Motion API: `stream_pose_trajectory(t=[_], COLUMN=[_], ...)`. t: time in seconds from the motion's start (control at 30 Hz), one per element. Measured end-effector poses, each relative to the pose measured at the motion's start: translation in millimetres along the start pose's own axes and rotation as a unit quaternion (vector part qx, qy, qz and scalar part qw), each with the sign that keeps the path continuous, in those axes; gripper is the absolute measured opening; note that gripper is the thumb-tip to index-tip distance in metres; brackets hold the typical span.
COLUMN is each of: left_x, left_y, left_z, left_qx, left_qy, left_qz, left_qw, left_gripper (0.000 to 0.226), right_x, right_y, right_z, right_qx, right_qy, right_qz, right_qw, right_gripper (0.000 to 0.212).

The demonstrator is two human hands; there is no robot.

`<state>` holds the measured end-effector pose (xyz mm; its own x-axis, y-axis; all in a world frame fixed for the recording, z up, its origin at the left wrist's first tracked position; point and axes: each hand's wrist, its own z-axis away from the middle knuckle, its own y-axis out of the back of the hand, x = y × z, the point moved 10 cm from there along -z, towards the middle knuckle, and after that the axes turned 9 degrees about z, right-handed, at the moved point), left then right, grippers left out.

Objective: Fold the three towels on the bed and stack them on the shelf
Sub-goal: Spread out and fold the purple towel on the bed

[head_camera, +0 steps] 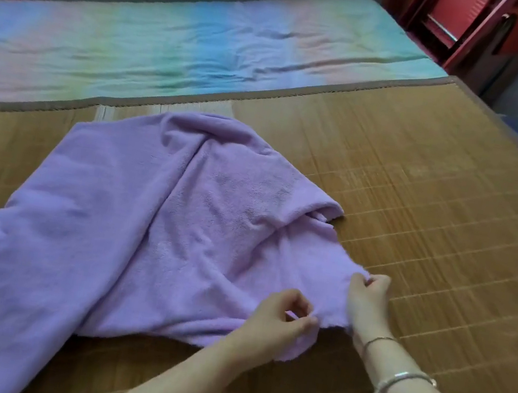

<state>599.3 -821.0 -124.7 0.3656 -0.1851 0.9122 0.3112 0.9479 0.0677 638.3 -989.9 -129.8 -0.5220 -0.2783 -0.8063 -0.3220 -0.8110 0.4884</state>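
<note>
On a bamboo-matted bed (422,196), a crumpled lilac towel (145,211) has its near-right edge pinched by the left hand (278,319) and the right hand (368,293), apparently about to spread it flat for folding.

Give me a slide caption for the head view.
Both hands pinch a crumpled purple towel's edge on a bamboo mat.
</note>
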Motion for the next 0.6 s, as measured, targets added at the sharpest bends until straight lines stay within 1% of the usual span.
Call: stream_pose_trajectory(t=[0.07,0.1,0.13,0.17,0.2,0.23,0.27,0.3,0.37,0.4,0.43,0.47,0.5,0.53,0.57,0.6], left_x=[19,27,30,30,24,14,2,-11,-32,-38,-40,-41,-37,-33,-31,-31], left_y=[-29,-38,-44,-49,-51,-48,-45,-39,-27,-25,-26,-30,-32,-35,-39,-47], left_z=[-5,-6,-7,-7,-7,-7,-5,-3,3,6,7,7,6,6,5,4], left_qx=[-0.013,-0.011,-0.011,-0.015,-0.016,-0.015,-0.013,-0.006,0.007,0.012,0.014,0.013,0.032,0.039,0.051,0.044], left_qy=[-0.022,-0.040,-0.057,-0.071,-0.075,-0.065,-0.044,-0.020,0.020,0.024,0.017,0.002,-0.020,-0.029,-0.034,-0.033], left_qz=[0.017,-0.001,-0.043,-0.115,-0.212,-0.309,-0.391,-0.449,-0.524,-0.558,-0.576,-0.576,-0.543,-0.488,-0.424,-0.368], left_qw=[1.000,0.999,0.997,0.991,0.974,0.949,0.919,0.893,0.851,0.829,0.817,0.817,0.839,0.871,0.904,0.928], left_gripper=[0.012,0.017,0.026,0.037,0.048,0.058,0.062,0.060,0.054,0.051,0.045,0.036,0.021,0.004,0.012,0.021], right_x=[3,3,5,6,9,11,16,20,29,33,38,45,49,56,61,65], right_y=[42,61,78,95,111,124,137,144,146,143,137,133,128,127,130,137], right_z=[-19,-26,-30,-34,-36,-37,-37,-39,-39,-38,-35,-33,-31,-29,-29,-30], right_qx=[0.043,0.058,0.069,0.080,0.090,0.097,0.102,0.098,0.070,0.045,0.014,-0.015,-0.038,-0.056,-0.063,-0.062], right_qy=[-0.006,-0.005,-0.001,0.005,0.012,0.018,0.019,0.025,0.048,0.061,0.072,0.083,0.094,0.097,0.096,0.089], right_qz=[-0.006,0.001,0.015,0.032,0.051,0.069,0.087,0.104,0.148,0.168,0.197,0.240,0.295,0.348,0.391,0.417], right_qw=[0.999,0.998,0.997,0.996,0.995,0.993,0.991,0.989,0.985,0.983,0.978,0.967,0.950,0.931,0.913,0.902], right_gripper=[0.012,0.010,0.008,0.006,0.006,0.007,0.009,0.010,0.016,0.020,0.023,0.025,0.028,0.030,0.030,0.030])
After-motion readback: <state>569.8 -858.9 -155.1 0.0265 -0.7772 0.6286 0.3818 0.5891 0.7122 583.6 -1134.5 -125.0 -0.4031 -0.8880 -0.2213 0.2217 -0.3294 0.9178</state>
